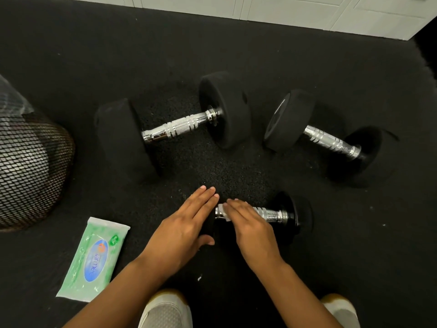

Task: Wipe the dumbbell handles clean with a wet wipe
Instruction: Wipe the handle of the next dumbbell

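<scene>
Black speckled rubber gym floor point(224, 171) fills the view; a white panelled wall point(307, 13) runs along the far edge, toward the far right corner. Three dumbbells with black round heads and chrome knurled handles lie on the floor. Large dumbbell point(172, 125) sits mid-floor, handle angled up to the right. Second dumbbell point(324, 136) lies toward the right edge, well apart from the first. Small dumbbell point(274, 215) is nearest the person, at the centre near edge, its left head mostly hidden under the left hand.

Left hand point(182, 229): fingers straight and together, flat, palm down, resting over the small dumbbell's left head; thumb spread out to the side. It grips nothing visibly.

Right hand point(250, 228): fingers extended, loosely together, laid over the left part of the chrome handle. A white wet wipe point(221, 213) shows under the fingertips, pressed on the handle next to the left head. Cannot tell whether the fingers are curled round the handle underneath.

Green wet wipe pack point(94, 259) with a blue oval label lies flat near the left near edge, clear of both hands. Black mesh bin point(30, 171) with a clear liner stands at the left edge. Two light shoes point(165, 308) show at the near edge.
</scene>
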A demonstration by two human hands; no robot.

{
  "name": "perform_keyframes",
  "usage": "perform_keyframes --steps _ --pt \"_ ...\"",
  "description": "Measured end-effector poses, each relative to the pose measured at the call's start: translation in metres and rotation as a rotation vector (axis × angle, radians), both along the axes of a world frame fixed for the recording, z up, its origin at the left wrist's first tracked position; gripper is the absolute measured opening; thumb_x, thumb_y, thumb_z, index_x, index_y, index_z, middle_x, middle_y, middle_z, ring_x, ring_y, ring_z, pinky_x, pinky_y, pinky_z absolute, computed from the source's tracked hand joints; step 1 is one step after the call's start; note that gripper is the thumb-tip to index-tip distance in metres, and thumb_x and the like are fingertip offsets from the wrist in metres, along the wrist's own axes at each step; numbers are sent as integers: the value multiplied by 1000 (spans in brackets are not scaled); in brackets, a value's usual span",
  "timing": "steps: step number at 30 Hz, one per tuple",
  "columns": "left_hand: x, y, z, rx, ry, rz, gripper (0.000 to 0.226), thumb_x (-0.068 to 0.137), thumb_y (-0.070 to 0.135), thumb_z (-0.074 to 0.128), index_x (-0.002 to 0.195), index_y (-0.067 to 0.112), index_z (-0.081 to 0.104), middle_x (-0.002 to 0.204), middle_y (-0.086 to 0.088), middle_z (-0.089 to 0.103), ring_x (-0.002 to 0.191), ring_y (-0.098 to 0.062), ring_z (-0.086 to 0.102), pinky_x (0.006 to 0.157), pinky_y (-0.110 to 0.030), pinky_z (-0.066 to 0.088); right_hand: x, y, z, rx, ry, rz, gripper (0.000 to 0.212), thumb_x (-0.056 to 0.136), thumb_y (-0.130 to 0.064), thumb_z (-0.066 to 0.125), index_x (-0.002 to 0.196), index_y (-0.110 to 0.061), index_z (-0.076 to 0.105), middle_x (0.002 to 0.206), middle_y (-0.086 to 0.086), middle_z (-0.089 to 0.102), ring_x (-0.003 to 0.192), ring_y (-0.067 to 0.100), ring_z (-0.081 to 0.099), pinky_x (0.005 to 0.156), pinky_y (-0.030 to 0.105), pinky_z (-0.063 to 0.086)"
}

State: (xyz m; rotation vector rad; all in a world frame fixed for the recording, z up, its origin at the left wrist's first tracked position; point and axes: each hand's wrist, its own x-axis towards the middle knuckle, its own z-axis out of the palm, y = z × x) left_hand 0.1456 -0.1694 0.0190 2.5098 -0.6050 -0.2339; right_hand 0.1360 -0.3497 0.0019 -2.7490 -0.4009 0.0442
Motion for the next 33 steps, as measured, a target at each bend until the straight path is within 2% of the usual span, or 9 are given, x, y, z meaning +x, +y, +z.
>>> perform_keyframes --steps 5,11,15,20,22,24,27,30,33 --pt "3 -2 -2 -30 30 15 95 64 24 83 143 17 31 151 4 24 139 -5 9 100 -32 32 12 17 0 -3 70 -106 34 76 -5 71 109 -9 67 113 11 66 108 26 61 92 37 46" --pt "2 -1 0 -39 39 11 94 64 24 83 142 17 33 151 6 23 139 -4 8 100 -30 32 -3 -4 -2 55 -30 86 45 72 4 73 115 -5 64 121 10 62 116 24 56 96 39 45" --pt "2 -3 -5 -34 17 22 96 60 24 85 140 16 33 150 1 29 139 -7 14 99 -33 33 7 4 -7 52 -23 27 45 70 3 75 113 -6 65 117 11 64 110 25 60 93 37 47" --pt "2 -2 -3 -33 17 15 97 58 24 86 140 17 34 149 2 30 138 -7 15 100 -33 31 -5 -3 -12 67 -115 130 34 84 -4 54 116 -4 63 122 11 61 117 24 54 98 38 44" --pt "0 -1 -3 -39 13 14 97 60 24 85 141 17 32 150 3 28 139 -7 14 100 -31 32 -1 -10 -11 67 -121 154 38 79 -1 65 117 -5 63 122 10 61 118 23 55 97 37 46" --pt "2 -2 -4 -35 1 13 95 61 23 84 141 15 33 150 1 28 139 -8 13 102 -31 30 5 1 -11 65 -112 72 38 76 2 70 114 -3 65 117 11 64 112 24 59 95 37 46" --pt "5 -1 -5 -23 6 8 95 61 23 85 141 13 35 150 0 30 138 -7 13 103 -32 26 3 19 -15 55 -125 21 33 79 -2 62 111 0 65 114 14 65 110 27 60 97 39 45" --pt "3 -1 -3 -36 37 14 95 61 22 85 141 16 34 150 3 27 139 -6 12 101 -32 32 -5 -2 -17 55 -188 144 35 86 -7 49 117 -2 62 122 12 61 118 25 54 100 37 42" --pt "1 -2 -4 -34 21 12 94 62 23 84 142 15 34 151 1 28 140 -9 13 102 -32 31 -3 -6 -20 52 -205 129 35 86 -8 49 118 -3 62 124 11 60 120 24 53 99 39 44"
